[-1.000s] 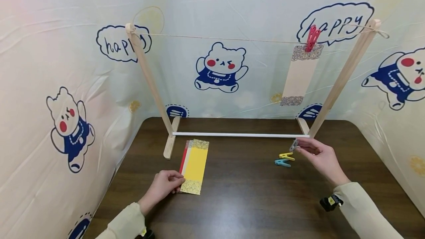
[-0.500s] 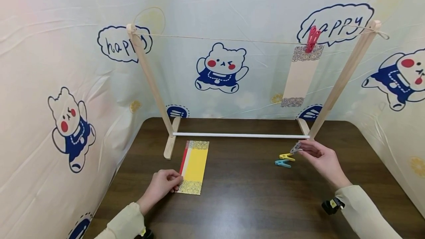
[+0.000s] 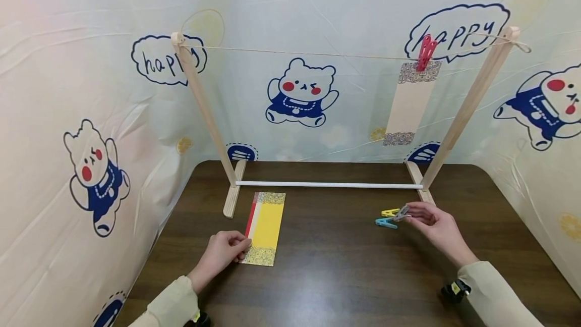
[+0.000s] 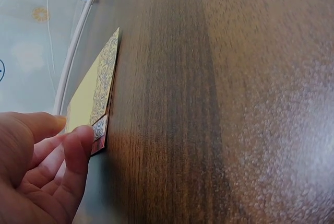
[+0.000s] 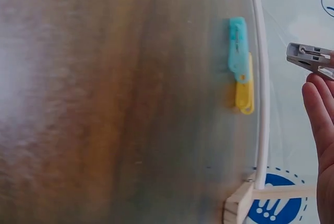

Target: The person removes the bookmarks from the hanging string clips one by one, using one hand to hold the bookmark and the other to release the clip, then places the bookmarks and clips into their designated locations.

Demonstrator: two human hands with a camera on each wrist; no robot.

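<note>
In the head view, my left hand (image 3: 223, 249) pinches the lower left edge of a fanned stack of paper cards. The top one is a yellow card (image 3: 267, 228) with patterned ends; a white card (image 3: 255, 222) and a red card (image 3: 249, 221) peek out along its left. The left wrist view has thumb and fingers at the corner of the stack (image 4: 86, 98). My right hand (image 3: 438, 228) holds a grey clothespin (image 3: 401, 213) between thumb and fingertips, over a yellow clothespin (image 3: 389, 212) and a blue clothespin (image 3: 385, 222) on the table.
Behind the hands stands a wooden frame with a left post (image 3: 204, 110), a right post (image 3: 472, 110), a white bottom bar (image 3: 327, 184) and a string (image 3: 308, 54) across the top. A red clothespin (image 3: 426, 53) hangs a pale card (image 3: 410, 107) on the string's right part.
My right hand has come slightly toward me with the grey clothespin, which now tilts flatter over the other two. The lower ends of the stacked cards shifted slightly under my left hand.
</note>
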